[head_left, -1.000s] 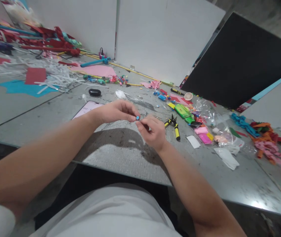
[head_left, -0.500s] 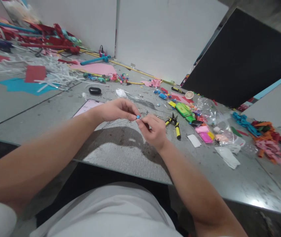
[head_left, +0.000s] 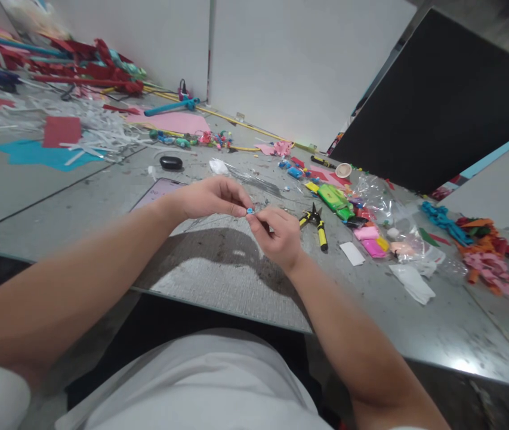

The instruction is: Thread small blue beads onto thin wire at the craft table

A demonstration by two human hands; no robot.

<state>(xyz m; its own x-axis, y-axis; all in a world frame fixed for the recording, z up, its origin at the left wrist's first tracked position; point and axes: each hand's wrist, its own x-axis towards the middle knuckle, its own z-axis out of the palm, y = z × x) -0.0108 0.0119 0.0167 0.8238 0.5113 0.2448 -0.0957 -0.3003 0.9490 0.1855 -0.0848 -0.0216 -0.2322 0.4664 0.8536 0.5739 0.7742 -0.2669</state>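
Observation:
Between my fingertips is a small blue piece [head_left: 249, 211], perhaps modelling clay, though its exact kind is too small to make out. My left hand [head_left: 213, 198] pinches it from the left with thumb and forefinger. From the other side, the fingertips of my right hand [head_left: 278, 234] close against the same piece, other fingers curled in. Both hands hover over the grey table [head_left: 222, 283] and cast a shadow on it. Beside my right hand lie yellow-and-black pliers [head_left: 319, 230], jaws spread. A phone [head_left: 153, 192] with a lit screen rests partly behind my left wrist.
A black oval case [head_left: 170, 162] sits behind the phone. Clay packets [head_left: 332, 197] in green, pink and yellow lie at right, by crumpled clear plastic [head_left: 375, 197]. White paper strips [head_left: 102, 128] cover the left. A black board [head_left: 437, 101] leans at back right.
Both hands stay at nearly the same spot, still pinching the blue piece, which looks turned very slightly. The view has shifted a little.

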